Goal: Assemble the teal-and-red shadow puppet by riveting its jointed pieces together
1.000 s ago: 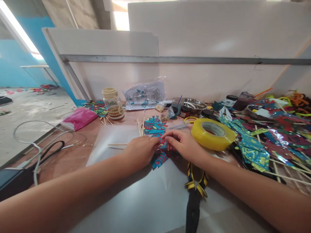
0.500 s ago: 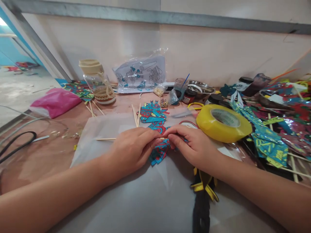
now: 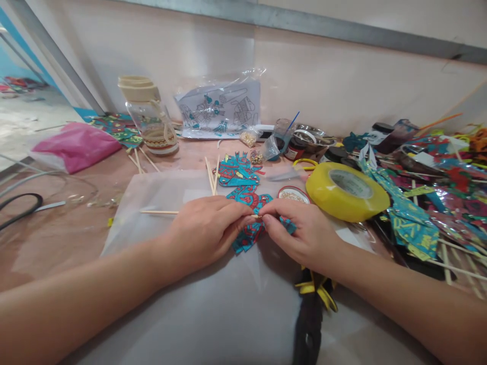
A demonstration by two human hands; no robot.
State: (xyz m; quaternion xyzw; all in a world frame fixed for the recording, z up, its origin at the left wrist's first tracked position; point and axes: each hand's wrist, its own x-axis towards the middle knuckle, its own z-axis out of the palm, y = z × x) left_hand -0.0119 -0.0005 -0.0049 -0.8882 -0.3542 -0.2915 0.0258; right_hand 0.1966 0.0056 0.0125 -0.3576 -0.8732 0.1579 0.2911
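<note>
My left hand [image 3: 213, 228] is closed around a thin wooden stick [image 3: 159, 212]. Its long end juts out to the left, and its tip shows between thumb and forefinger. My right hand [image 3: 304, 228] pinches right at that tip; what sits in the pinch is too small to make out. Under both hands lies a blue and red patterned cutout [image 3: 249, 238], partly covered by the fingers. A second piece, a blue and red figure cutout [image 3: 238, 170], lies just beyond. Behind my right hand stands a red-rimmed dish of small beads [image 3: 292, 195].
A yellow tape roll [image 3: 348, 190] sits right of the dish. Black and yellow pliers [image 3: 310, 324] lie near me. Loose sticks [image 3: 211, 175], a bottle [image 3: 150, 119], a pink bag [image 3: 76, 147] and small bead bags [image 3: 249, 137] stand farther back. Patterned cutouts [image 3: 413, 223] crowd the right.
The view has shifted slightly. Both hands stay together at the stick's tip, where a little more of the tip shows between the fingers. Nothing has been let go.
</note>
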